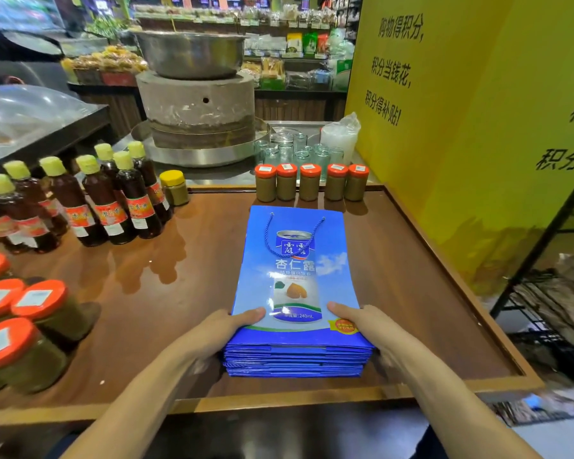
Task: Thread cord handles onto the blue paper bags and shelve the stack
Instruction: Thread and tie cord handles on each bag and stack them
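A stack of flat blue paper bags (pixel 295 283) lies on the brown wooden table (pixel 179 293), its near end towards me. The top bag shows a printed drink can and has a blue cord handle (pixel 272 240) threaded at its far end. My left hand (pixel 222 329) grips the stack's near left corner, thumb on top and fingers under the edge. My right hand (pixel 365 323) grips the near right corner the same way. The stack's near end looks slightly lifted off the table.
Dark oil bottles with yellow caps (pixel 113 200) stand at the left. Orange-lidded jars line the far edge (pixel 309 183) and the near left (pixel 40 313). Behind them are empty glass jars (pixel 295 150) and a stone mill (pixel 196 107). A yellow wall (pixel 461 127) and a black rack (pixel 550 293) stand at the right.
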